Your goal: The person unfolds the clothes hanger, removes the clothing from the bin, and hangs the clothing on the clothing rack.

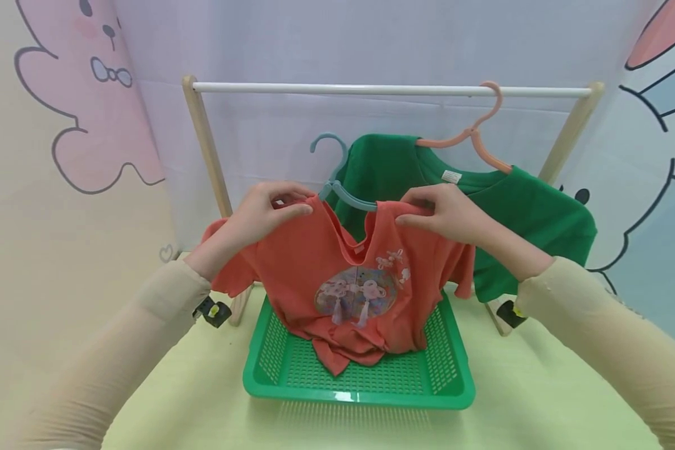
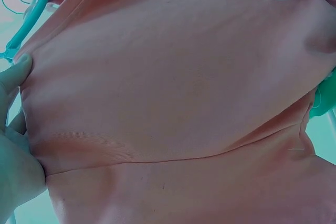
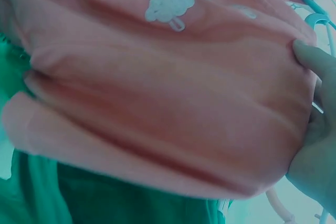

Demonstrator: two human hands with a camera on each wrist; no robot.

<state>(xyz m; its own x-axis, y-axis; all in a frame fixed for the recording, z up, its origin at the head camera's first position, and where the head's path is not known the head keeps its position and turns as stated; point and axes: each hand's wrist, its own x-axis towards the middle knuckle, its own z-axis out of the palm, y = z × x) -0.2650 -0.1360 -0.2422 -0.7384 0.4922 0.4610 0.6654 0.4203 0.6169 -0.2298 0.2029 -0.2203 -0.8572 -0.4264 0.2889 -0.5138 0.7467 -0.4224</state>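
Note:
A coral-red T-shirt [image 1: 292, 262] with a round printed picture hangs between my two hands over the basket. Inside its neckline sits a blue-grey hanger [image 1: 355, 200], its hook sticking up free of the rail. My left hand [image 1: 267, 215] pinches the shirt's left shoulder, thumb in front. At the other shoulder my right hand [image 1: 447, 212] pinches the cloth the same way. Both wrist views show a thumb on the front of the shirt [image 2: 157, 87]; the fingers behind are mostly hidden. The shirt's lower end lies bunched in the green basket [image 1: 360, 397].
Behind stands a clothes rack with a white rail [image 1: 337, 89] and wooden posts [image 1: 208, 147]. A green T-shirt [image 1: 545, 212] hangs from it on a peach hanger [image 1: 486, 119], partly behind the coral shirt. The basket rests on a pale yellow-green table [image 1: 174, 387].

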